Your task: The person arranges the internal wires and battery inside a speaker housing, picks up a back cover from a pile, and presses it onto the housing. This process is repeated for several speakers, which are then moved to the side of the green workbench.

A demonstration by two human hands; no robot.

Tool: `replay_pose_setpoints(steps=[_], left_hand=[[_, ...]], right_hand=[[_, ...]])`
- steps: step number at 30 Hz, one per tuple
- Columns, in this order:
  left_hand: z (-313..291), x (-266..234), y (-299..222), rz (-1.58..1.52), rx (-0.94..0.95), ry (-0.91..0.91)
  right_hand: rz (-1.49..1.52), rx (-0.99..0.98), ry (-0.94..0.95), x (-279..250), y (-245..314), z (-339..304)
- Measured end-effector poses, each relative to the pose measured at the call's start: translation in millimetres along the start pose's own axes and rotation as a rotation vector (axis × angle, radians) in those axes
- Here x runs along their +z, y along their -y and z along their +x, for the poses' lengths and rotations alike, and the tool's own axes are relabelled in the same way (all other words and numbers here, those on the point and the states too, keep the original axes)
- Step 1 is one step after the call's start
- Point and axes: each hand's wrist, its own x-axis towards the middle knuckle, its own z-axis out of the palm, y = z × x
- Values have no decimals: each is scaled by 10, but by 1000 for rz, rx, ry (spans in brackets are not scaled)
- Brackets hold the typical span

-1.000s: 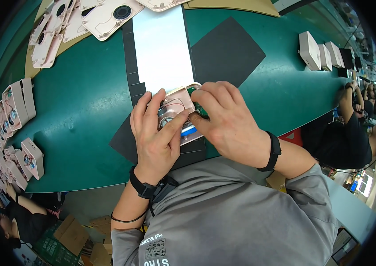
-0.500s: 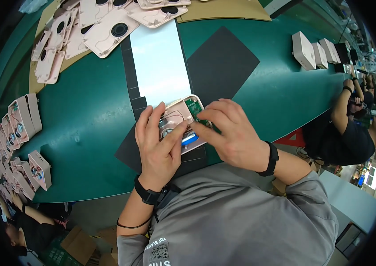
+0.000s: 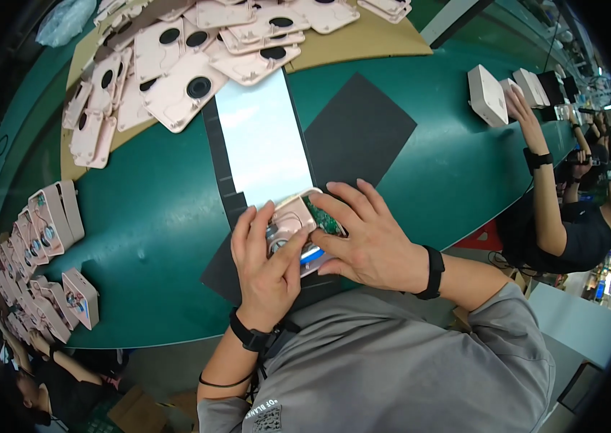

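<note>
A shallow pink housing (image 3: 293, 211) lies between my hands on dark sheets at the table's near edge. Inside it are a green circuit board (image 3: 326, 220) on the right and a blue part (image 3: 312, 255) toward me. My left hand (image 3: 266, 256) closes around the left side, its forefinger and thumb reaching inward. Over the right side, my right hand (image 3: 374, 242) spans the housing, thumb at the near edge and upper fingers near the far edge. Its forefinger presses inside, close to my left fingertip. The fingers cover part of the interior, including whatever lies under them.
Pink panels with black round pads (image 3: 198, 87) pile up on cardboard (image 3: 363, 56) at the back. Open housings (image 3: 53, 220) stand in rows at left. A pale sheet (image 3: 266, 137) and black sheet (image 3: 363, 123) lie ahead. A co-worker's arm (image 3: 538, 144) reaches toward pale boxes (image 3: 488, 97) at right.
My right hand has gone from curled fingers over the board to a wider spread across the housing. The whole view has shifted downward. At right, the co-worker's arm has stretched to the boxes.
</note>
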Motion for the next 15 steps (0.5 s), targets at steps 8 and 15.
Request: replay_pose_setpoints(steps=[8, 15], left_hand=[[-3, -4, 40, 8, 1, 31], [25, 28, 14, -11, -38, -17]], right_hand=[[69, 234, 59, -507, -652, 1260], [-481, -137, -590, 324, -1417, 1920]])
